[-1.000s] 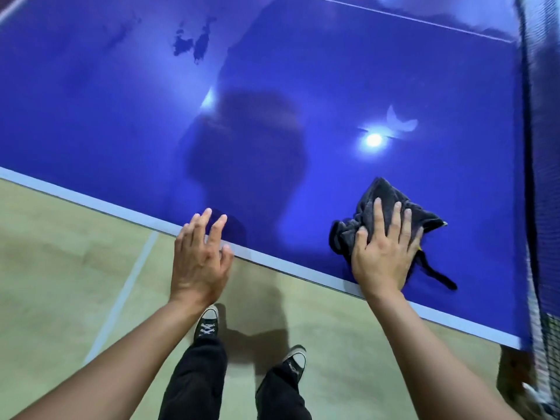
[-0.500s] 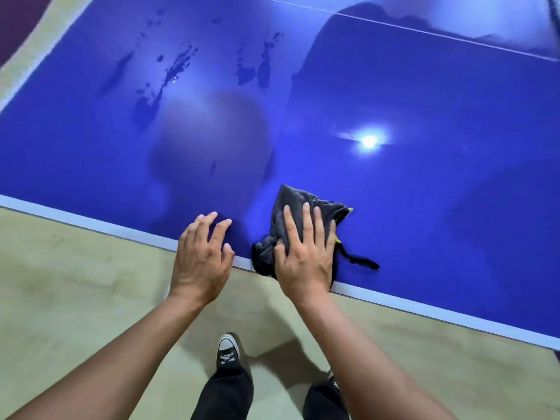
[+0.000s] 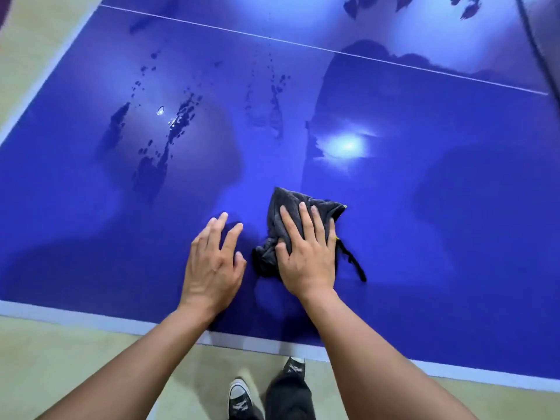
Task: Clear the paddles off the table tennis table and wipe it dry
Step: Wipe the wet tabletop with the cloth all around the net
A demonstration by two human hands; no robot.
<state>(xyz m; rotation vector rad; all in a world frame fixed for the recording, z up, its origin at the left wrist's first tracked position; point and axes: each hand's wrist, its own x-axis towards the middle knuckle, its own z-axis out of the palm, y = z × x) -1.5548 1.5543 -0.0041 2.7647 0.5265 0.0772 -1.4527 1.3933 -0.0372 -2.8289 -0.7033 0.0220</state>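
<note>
Pressing dark cloth onto blue table with flat, straight-fingered right hand; resting left hand open just beside. White edge behind wrists; open room ahead, water patches beyond left hand.

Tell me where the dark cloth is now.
Head view: the dark cloth lies on the blue table near its front edge, under the right hand, beside the left hand.

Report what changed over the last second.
The right hand slid the dark cloth leftward along the near side until it sat beside the left hand. Both hands then moved in from the white edge onto the blue surface. Unchanged: the right hand presses flat on the cloth, the left lies open, and wet patches remain ahead.
</note>
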